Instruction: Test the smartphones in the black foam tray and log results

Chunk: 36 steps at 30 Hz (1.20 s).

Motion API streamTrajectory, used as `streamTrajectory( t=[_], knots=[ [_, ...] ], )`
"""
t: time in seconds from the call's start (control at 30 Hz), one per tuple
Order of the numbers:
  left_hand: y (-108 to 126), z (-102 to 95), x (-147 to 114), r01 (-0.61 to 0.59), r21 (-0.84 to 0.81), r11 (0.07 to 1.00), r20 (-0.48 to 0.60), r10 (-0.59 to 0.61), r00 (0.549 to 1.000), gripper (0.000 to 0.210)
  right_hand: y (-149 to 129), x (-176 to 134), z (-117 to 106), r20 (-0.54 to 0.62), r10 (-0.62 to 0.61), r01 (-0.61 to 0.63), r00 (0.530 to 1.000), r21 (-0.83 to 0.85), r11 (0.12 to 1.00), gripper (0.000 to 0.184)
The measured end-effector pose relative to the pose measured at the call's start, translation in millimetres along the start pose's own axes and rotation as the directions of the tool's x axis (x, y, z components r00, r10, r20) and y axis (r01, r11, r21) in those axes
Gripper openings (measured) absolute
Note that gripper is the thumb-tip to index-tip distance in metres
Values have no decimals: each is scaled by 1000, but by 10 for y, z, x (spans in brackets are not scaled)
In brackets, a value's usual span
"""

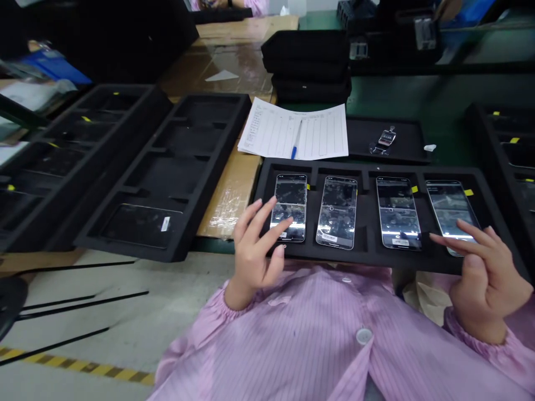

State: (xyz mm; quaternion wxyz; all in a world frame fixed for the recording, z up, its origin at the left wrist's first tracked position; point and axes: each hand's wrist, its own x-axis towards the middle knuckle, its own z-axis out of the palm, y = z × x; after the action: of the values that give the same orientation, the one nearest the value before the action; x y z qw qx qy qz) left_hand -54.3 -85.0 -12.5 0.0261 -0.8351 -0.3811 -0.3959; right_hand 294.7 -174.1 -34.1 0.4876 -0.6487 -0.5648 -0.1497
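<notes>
A black foam tray [368, 206] lies in front of me with several smartphones in its slots, screens up and lit. My left hand [257, 248] is over the leftmost smartphone [291, 192], fingers spread and index fingertip at its screen; nothing is held. My right hand [487, 275] is over the rightmost smartphone [449, 203], fingers stretched out and holding nothing; whether they touch the glass I cannot tell. Between the hands lie two more smartphones, one left of centre [337, 214] and one right of centre [399, 214]. Yellow tabs stick out beside the phones.
Printed sheets [271, 131] with a blue pen [297, 139] lie behind the tray. Beside them, a shallow black tray [359, 142] holds a small metal-framed tag [387, 137]. To the left, another foam tray [184, 217] holds one dark phone [137, 225]. Stacked black trays [307, 61] stand behind.
</notes>
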Motion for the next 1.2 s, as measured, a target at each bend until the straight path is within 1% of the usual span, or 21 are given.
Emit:
streamTrajectory(
  t=[0.07,0.1,0.17,0.23,0.33,0.37,0.43,0.63,0.9,1.1,1.2],
  knots=[
    [0,10,91,52,4,999,-75,-51,996,40,-7,72,42,-51,-61,63,997,43,997,29],
    [0,31,134,90,-5,996,-112,-90,990,39,-5,105,65,-67,-66,69,996,47,997,29],
    [-4,101,199,177,-34,984,-156,-180,971,36,12,158,108,-76,-19,22,997,39,999,29],
    [-19,178,232,254,-55,966,-124,-259,958,34,43,182,138,-50,58,-57,997,32,998,27],
    [-52,245,234,356,-74,932,-38,-359,932,31,87,179,146,46,174,-173,984,-10,985,25],
    [-62,250,231,386,-89,918,-25,-389,921,30,94,176,142,65,193,-192,979,-26,981,25],
    [-73,243,227,421,-118,899,-23,-426,904,28,94,174,134,74,194,-191,978,-44,981,22],
    [-66,228,235,441,-91,893,-8,-443,896,27,73,189,135,110,160,-152,981,-70,986,19],
    [-93,232,245,437,-105,893,1,-439,898,27,56,193,151,156,185,-181,970,-41,983,21],
    [-123,237,252,417,-101,903,-10,-420,908,26,30,200,154,160,215,-212,963,-37,977,20],
    [-130,237,257,419,-99,902,-3,-422,907,25,35,191,161,165,211,-208,963,-37,977,20]
  ],
)
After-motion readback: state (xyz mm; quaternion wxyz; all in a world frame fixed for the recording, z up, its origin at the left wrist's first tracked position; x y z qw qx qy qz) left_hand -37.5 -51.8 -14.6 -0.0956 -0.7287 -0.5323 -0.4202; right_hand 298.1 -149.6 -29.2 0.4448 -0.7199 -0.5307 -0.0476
